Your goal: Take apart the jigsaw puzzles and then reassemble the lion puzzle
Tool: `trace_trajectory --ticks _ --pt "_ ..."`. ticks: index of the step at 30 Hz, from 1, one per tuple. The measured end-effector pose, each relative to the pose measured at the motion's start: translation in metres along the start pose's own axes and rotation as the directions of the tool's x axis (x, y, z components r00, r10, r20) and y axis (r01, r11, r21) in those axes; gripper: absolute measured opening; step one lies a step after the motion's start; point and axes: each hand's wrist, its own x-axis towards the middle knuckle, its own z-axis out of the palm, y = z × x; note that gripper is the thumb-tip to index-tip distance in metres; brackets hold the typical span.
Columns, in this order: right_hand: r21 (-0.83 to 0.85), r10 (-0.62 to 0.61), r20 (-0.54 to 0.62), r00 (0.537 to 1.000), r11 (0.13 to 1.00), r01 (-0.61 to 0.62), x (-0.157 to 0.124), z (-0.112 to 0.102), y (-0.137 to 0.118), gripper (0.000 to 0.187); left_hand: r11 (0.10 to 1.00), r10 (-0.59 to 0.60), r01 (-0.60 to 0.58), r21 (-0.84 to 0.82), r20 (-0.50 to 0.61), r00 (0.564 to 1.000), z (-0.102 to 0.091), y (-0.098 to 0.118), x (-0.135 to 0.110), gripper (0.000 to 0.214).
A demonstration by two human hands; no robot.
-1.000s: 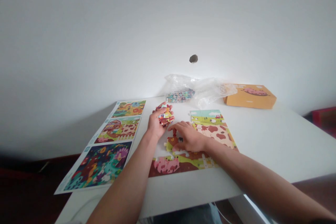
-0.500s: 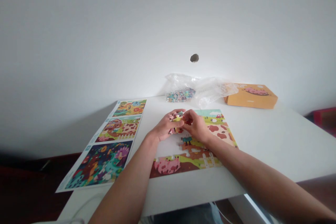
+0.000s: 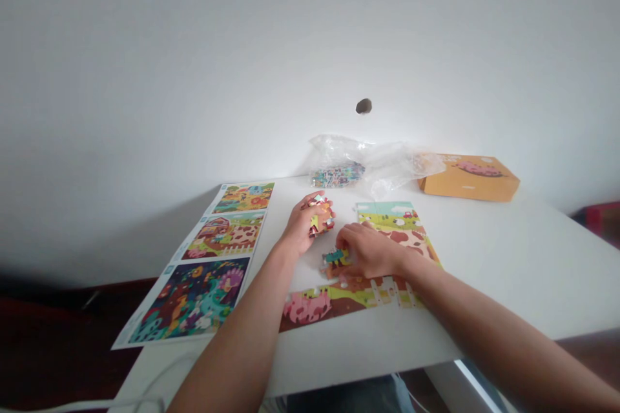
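Note:
My left hand (image 3: 301, 224) is closed around several loose jigsaw puzzle pieces (image 3: 321, 216), held just above the table. My right hand (image 3: 371, 250) is down on the partly joined farm puzzle (image 3: 356, 303), fingers bent together over its middle. A small joined section with teal trousers and dark boots (image 3: 335, 259) lies at those fingertips. Whether a piece sits under the right fingers is hidden. Along the puzzle's front edge runs a pink pig (image 3: 307, 307) with a white fence; cow patches and a red tractor show beyond my right hand.
On the left of the white table (image 3: 310, 361) lies a sheet with three printed pictures (image 3: 220, 237). A clear plastic bag (image 3: 382, 171) holding more pieces is at the back, against an orange box (image 3: 469, 179). A white cable (image 3: 165, 368) crosses the front left.
My right hand has left the pieces in my left hand and moved down onto the puzzle. The boots section has shifted slightly left. My left hand still holds its pieces, now more exposed.

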Motion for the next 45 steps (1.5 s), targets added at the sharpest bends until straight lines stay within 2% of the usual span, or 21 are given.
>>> trace_trajectory --ticks 3,5,8,11,12,14,16,18,20,25,32,35,39,42,45 --pt "0.076 -0.009 -0.09 0.996 0.997 0.016 0.004 0.003 -0.002 0.048 1.0 0.009 -0.009 0.017 -0.009 1.0 -0.002 0.001 0.002 0.062" --pt "0.163 0.009 -0.164 0.986 0.986 0.018 0.005 0.003 -0.001 0.031 0.999 -0.004 0.004 0.032 -0.008 1.0 -0.002 0.001 0.002 0.062" --pt "0.346 0.153 -0.326 0.933 0.938 -0.033 0.008 0.004 0.006 0.011 0.998 -0.044 0.042 0.045 0.056 0.997 -0.001 0.001 -0.001 0.053" --pt "0.413 0.313 -0.449 0.837 0.903 -0.116 0.011 0.003 0.016 0.02 0.996 -0.079 0.067 0.058 0.233 0.969 0.002 -0.002 -0.007 0.054" --pt "0.393 0.328 -0.45 0.83 0.908 -0.145 0.011 0.002 0.02 0.024 0.995 -0.092 0.075 0.073 0.282 0.955 0.003 -0.002 -0.009 0.058" --pt "0.293 0.325 -0.405 0.855 0.932 -0.215 0.009 -0.005 0.027 0.027 0.991 -0.116 0.088 0.103 0.308 0.944 0.004 -0.004 -0.01 0.065" --pt "0.12 0.334 -0.339 0.879 0.942 -0.312 0.004 -0.013 0.034 0.032 0.99 -0.11 0.084 0.11 0.249 0.962 0.003 -0.004 -0.009 0.066" --pt "-0.072 0.386 -0.28 0.879 0.905 -0.42 -0.003 -0.02 0.04 0.046 0.995 -0.073 0.061 0.081 0.159 0.985 0.003 -0.003 -0.006 0.063" --pt "-0.194 0.431 -0.224 0.874 0.859 -0.473 -0.008 -0.022 0.044 0.062 0.999 -0.046 0.044 0.026 0.089 0.995 0.003 -0.003 -0.003 0.061" --pt "-0.179 0.365 -0.141 0.92 0.905 -0.387 -0.004 -0.013 0.042 0.072 0.991 -0.076 0.081 -0.103 0.056 0.996 0.002 -0.003 0.001 0.057" --pt "-0.201 0.184 -0.113 0.976 0.958 -0.204 0.003 -0.009 0.047 0.096 0.996 -0.05 0.049 -0.078 -0.011 0.999 -0.002 -0.004 0.005 0.057" --pt "-0.226 0.182 -0.136 0.974 0.951 -0.209 0.006 -0.009 0.051 0.091 0.997 -0.023 0.02 -0.07 -0.034 0.999 -0.004 -0.004 0.005 0.057" --pt "-0.242 0.198 -0.209 0.958 0.938 -0.247 0.016 -0.004 0.052 0.067 0.998 -0.009 0.006 -0.061 -0.044 0.999 -0.004 -0.006 0.006 0.059" --pt "-0.197 0.218 -0.288 0.933 0.94 -0.28 0.022 0.001 0.052 0.049 0.999 0.023 -0.027 -0.039 -0.082 0.996 -0.002 -0.008 0.008 0.06" --pt "-0.099 0.223 -0.383 0.896 0.955 -0.28 0.025 0.003 0.054 0.032 0.994 0.103 -0.107 -0.015 -0.159 0.982 0.0 -0.008 0.009 0.061"
